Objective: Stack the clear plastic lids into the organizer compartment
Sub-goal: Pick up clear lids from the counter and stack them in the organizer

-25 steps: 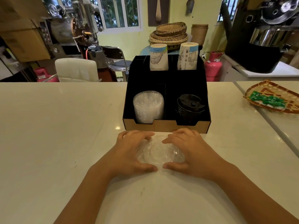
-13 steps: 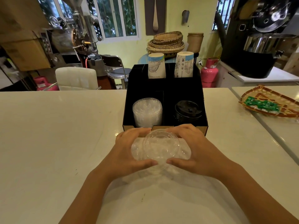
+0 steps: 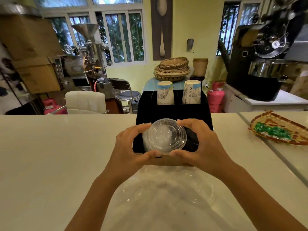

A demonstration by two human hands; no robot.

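Both hands hold a stack of clear lids [image 3: 165, 136] above the front of the black organizer [image 3: 173, 110]. Left hand [image 3: 128, 147] fingers clamp the stack at 9 o'clock; right hand [image 3: 204, 144] fingers clamp it at 3 o'clock. The organizer stands on the tabletop [image 3: 58, 155].

Head view, down over counter [image 3: 50, 155]

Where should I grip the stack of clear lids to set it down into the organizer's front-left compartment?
Grip the stack of clear lids by its round rim, from opposite sides, as the left hand and right hand do now. That leaves the underside free, so the stack can probably go straight down into the black organizer. The domed centres look thin, so avoid pressing there.
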